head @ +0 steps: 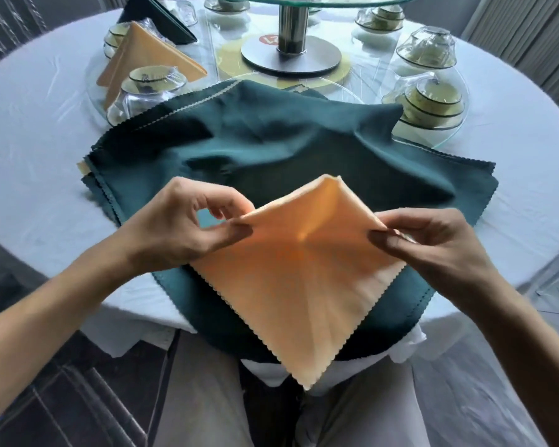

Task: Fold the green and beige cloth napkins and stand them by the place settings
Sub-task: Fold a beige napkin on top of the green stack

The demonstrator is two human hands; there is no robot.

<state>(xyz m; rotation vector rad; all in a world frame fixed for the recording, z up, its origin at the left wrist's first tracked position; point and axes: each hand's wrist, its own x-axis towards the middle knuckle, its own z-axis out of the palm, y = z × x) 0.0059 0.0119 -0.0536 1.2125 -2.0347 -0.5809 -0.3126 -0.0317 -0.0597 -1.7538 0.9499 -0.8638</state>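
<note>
Hands, left (175, 227) and right (433, 243), pinch a diamond-shaped, zigzag-edged beige napkin (300, 279) over seemingly stacked green cloths (271, 140).

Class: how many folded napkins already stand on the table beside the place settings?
2: a beige folded napkin at the far left, behind a wrapped bowl set, and a dark green folded napkin beyond it near the top edge. Others may be out of view.

A red round sticker (269, 39) on the glass — white digits upside down, seemingly "17".
</note>
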